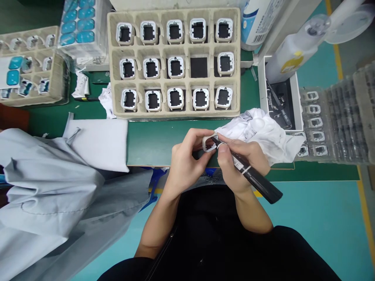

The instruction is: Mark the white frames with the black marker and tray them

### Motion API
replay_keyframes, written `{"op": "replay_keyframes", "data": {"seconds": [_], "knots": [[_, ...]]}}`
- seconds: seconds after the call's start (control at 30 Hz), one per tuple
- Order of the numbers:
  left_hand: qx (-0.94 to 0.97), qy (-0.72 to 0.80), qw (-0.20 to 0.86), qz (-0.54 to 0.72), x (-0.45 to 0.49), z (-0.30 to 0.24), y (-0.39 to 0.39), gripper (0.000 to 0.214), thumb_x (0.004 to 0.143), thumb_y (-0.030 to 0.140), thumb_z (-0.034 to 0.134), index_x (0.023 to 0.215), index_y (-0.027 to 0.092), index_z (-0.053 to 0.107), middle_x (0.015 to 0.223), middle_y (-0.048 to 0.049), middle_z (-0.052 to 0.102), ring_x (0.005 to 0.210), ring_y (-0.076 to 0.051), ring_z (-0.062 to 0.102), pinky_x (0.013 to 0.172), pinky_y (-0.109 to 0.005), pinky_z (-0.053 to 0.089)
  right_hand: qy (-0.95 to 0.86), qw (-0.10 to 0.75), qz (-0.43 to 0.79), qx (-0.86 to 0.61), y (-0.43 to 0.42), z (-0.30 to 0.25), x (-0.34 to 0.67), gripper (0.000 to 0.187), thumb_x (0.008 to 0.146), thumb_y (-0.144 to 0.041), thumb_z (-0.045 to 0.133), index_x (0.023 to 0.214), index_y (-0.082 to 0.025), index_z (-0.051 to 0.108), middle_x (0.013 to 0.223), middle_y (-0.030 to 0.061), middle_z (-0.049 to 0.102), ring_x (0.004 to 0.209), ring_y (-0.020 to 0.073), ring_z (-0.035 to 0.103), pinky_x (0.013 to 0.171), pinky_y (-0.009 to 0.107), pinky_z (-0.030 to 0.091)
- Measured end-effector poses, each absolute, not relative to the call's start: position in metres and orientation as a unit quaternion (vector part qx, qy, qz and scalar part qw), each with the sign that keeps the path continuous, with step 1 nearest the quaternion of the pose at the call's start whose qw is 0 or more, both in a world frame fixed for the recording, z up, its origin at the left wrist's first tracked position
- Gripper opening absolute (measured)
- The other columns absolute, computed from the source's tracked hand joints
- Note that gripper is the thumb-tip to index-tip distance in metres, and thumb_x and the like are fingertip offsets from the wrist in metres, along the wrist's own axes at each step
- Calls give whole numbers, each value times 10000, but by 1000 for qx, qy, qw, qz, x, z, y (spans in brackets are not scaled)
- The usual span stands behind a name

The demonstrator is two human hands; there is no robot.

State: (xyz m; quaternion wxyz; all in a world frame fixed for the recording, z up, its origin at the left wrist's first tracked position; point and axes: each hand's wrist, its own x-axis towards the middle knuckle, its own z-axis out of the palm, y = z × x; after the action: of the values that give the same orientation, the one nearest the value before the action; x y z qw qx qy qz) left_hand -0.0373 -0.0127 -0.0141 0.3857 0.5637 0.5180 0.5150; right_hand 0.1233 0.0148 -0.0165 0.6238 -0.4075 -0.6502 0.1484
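Between thumb and fingers, my left hand (187,160) grips a small light-coloured watch case frame (207,144) near the table's front edge. My right hand (244,162) is closed around a black marker pen (258,180), its tip reaching the inner side of the frame. Fingers partly hide the frame and the exact contact of the tip. Behind the hands stands a beige moulded tray (172,82) with rows of similar frames; one pocket (199,68) in its middle row shows only a dark bottom.
A crumpled white cloth (258,130) lies right of my hands. Beyond it are a white box (296,105) with dark tools, a pump bottle (288,58) and clear trays (316,123) of frames. At left are a white pad (98,140), another tray (55,91) and a person's grey sleeve (49,187).
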Motion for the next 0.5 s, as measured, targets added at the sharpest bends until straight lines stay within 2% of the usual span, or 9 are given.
{"op": "replay_keyframes", "data": {"seconds": [0.17,0.4,0.5], "knots": [[562,524,380,515,-37,-15,-13,368,1108,274,944,1442,314,794,1297,-28,969,1159,-230,965,1055,-333,789,-652,624,145,-406,15,-16,124,106,1136,-297,894,1156,-327,794,1130,26,995,896,300,996,690,398,833],[578,533,361,501,-39,-15,-14,295,1138,308,907,1421,310,825,1295,-32,969,1148,-238,965,1029,-334,784,-639,619,191,-415,12,-18,126,130,1141,-300,912,1150,-328,786,1164,6,991,945,282,995,805,428,873],[573,537,361,502,-39,-14,-14,308,1125,298,926,1418,312,834,1275,-31,970,1141,-244,965,1017,-338,787,-639,619,205,-409,13,-18,127,131,1135,-286,917,1147,-328,794,1182,9,991,945,282,993,791,423,865]]}}
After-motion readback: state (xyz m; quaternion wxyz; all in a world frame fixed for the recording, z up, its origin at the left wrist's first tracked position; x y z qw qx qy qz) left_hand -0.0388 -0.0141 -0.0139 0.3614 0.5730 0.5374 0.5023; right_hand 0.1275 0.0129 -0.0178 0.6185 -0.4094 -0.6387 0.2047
